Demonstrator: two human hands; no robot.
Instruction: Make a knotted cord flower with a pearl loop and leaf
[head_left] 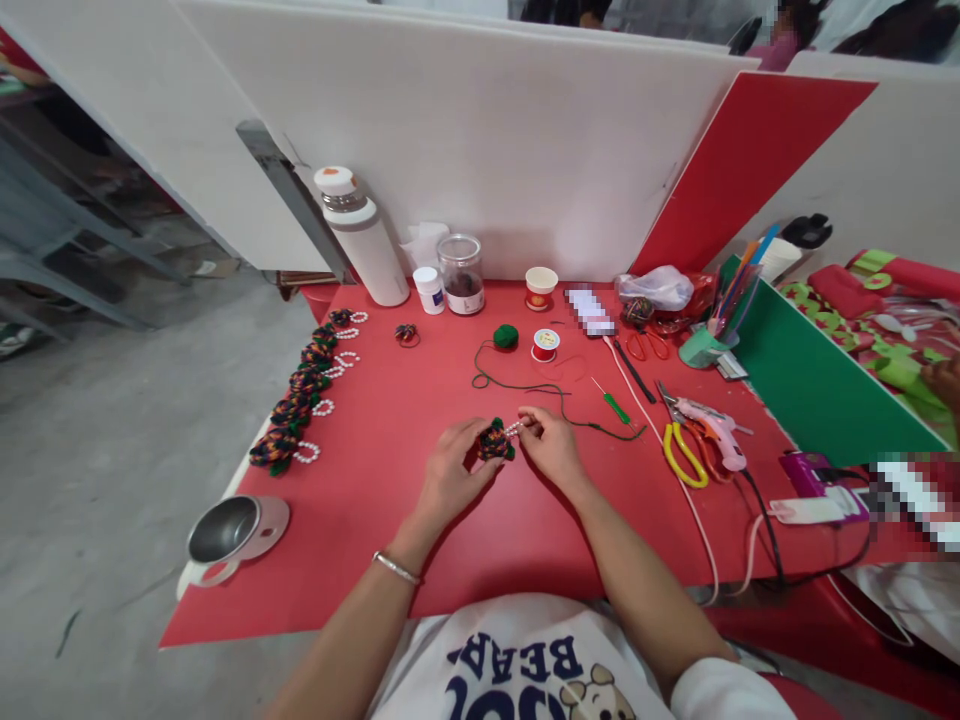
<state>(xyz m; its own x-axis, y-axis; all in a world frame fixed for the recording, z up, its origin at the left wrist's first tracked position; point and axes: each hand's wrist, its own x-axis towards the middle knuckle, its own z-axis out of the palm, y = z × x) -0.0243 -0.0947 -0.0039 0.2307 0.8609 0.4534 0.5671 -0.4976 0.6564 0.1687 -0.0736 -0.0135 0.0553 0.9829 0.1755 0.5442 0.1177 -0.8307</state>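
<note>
My left hand (457, 465) is closed around a small crocheted flower (493, 441) in dark multicoloured yarn with green leaves. A short loop of white beads (514, 429) comes out of its right side, and my right hand (551, 443) pinches the end of that loop. Both hands are just above the middle of the red table. Beyond them lie a ball of green yarn (505, 336), its loose strand, and a spool of red thread (546, 345). A green-handled crochet hook (616, 407) rests to the right of my right hand.
Several finished flowers with bead loops (294, 408) line the table's left edge, near a steel mug (238, 535). A white thermos (364, 240) and a clear jar (460, 275) stand at the back. Yellow-handled pliers (684, 455), a pink glue gun (712, 432) and cables lie right.
</note>
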